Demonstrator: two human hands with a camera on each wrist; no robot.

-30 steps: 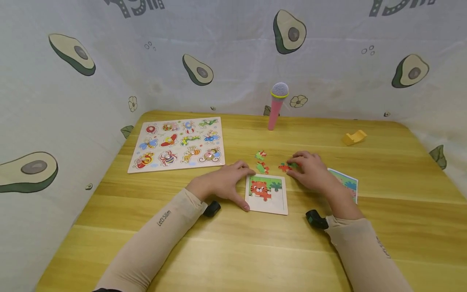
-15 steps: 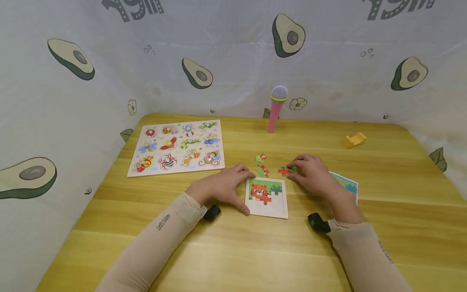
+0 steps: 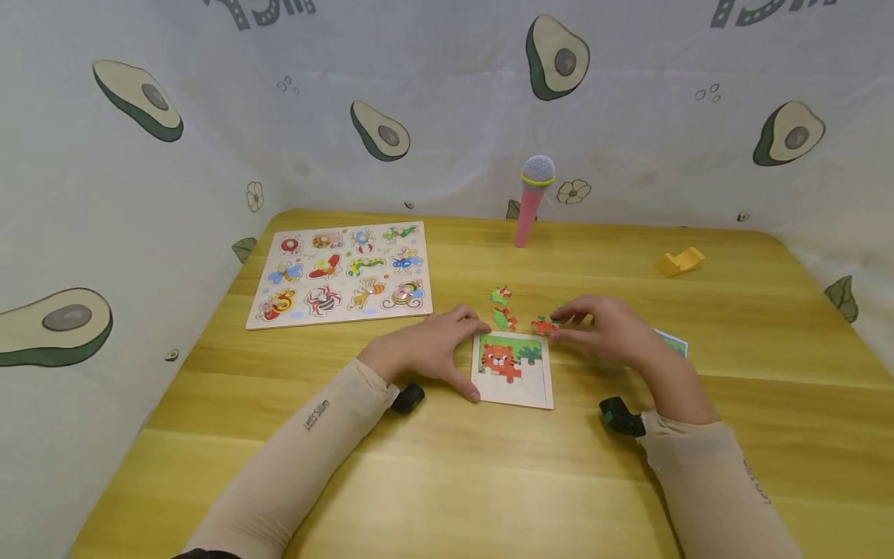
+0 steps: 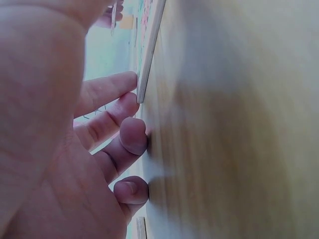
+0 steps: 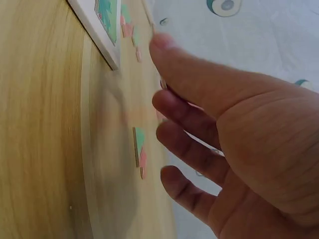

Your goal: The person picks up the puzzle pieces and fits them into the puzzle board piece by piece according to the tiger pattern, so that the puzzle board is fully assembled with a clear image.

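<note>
A small square puzzle board point(image 3: 515, 392) lies on the table, partly filled with a tiger picture. My left hand point(image 3: 433, 348) rests at its left side, the thumb by the lower left corner and the index finger at the upper left one. At the board's upper right corner, my right hand point(image 3: 606, 332) pinches a red puzzle piece point(image 3: 542, 326) between thumb and fingers. In the right wrist view, only a thin edge of that piece shows by the thumb. Two green and red pieces, one upper point(image 3: 500, 295) and one lower point(image 3: 504, 318), lie behind the board.
Another green and red piece point(image 5: 139, 149) lies under my right hand. A picture card point(image 3: 672, 341) is mostly hidden behind that hand. At the back are an insect peg puzzle point(image 3: 335, 310), a pink toy microphone point(image 3: 528, 213) and a yellow holder point(image 3: 680, 262).
My right hand has lifted the red puzzle piece slightly and turned with it, covering more of the picture card. The left hand stays at the puzzle board.
</note>
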